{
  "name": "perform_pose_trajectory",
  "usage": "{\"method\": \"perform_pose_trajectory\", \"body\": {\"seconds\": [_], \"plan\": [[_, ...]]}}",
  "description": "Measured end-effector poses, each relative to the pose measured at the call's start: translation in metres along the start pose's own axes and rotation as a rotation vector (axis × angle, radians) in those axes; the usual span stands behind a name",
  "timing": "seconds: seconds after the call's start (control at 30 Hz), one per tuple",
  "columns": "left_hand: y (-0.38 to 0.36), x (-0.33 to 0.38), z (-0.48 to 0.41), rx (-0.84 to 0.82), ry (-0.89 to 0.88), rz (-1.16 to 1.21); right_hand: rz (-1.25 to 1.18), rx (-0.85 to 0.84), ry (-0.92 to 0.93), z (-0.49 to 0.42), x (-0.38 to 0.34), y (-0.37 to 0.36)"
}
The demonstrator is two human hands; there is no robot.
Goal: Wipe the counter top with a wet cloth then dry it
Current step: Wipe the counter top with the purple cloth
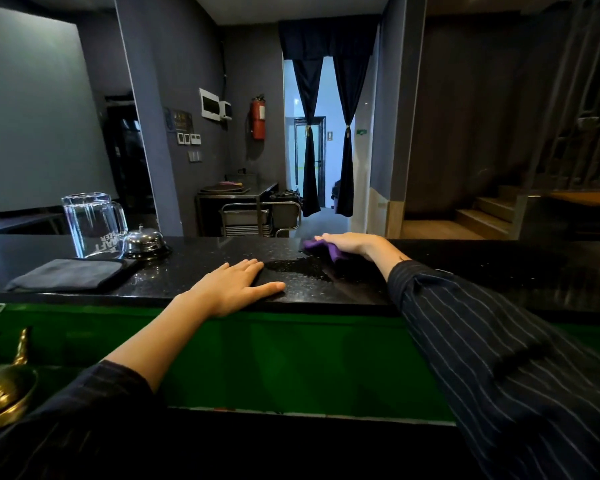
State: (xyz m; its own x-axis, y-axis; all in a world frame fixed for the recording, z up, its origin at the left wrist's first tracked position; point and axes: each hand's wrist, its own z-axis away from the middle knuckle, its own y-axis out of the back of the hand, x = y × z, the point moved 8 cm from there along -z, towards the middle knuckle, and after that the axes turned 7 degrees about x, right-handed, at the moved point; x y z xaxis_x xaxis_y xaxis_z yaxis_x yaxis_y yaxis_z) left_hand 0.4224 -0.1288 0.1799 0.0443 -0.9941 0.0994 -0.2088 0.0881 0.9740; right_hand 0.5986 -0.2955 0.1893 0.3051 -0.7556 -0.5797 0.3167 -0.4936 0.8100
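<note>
A black speckled counter top runs across the view. My right hand lies flat with straight fingers on a purple cloth near the counter's far edge, pressing it down. A wet patch glistens on the stone just left of the cloth. My left hand rests flat on the counter's near edge, fingers straight, holding nothing. A folded dark grey cloth lies on the counter at the left, apart from both hands.
An upturned glass beer mug and a chrome service bell stand behind the grey cloth. A green panel fronts the counter below. Brass ware sits at the lower left.
</note>
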Motion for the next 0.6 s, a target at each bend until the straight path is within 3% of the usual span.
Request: {"method": "perform_pose_trajectory", "body": {"seconds": [0.13,0.27,0.37,0.6], "plan": [[0.001,0.001,0.001,-0.031,0.003,-0.001,0.006,-0.049,0.006,0.004,-0.032,-0.025],[0.002,0.003,0.003,-0.030,0.000,-0.020,0.191,-0.165,0.260,0.022,-0.057,-0.048],[0.003,0.005,0.004,-0.038,-0.002,-0.047,0.228,-0.202,0.316,0.040,-0.047,-0.048],[0.003,0.006,0.005,-0.030,-0.017,-0.080,0.196,-0.067,0.117,0.042,-0.036,-0.032]]}}
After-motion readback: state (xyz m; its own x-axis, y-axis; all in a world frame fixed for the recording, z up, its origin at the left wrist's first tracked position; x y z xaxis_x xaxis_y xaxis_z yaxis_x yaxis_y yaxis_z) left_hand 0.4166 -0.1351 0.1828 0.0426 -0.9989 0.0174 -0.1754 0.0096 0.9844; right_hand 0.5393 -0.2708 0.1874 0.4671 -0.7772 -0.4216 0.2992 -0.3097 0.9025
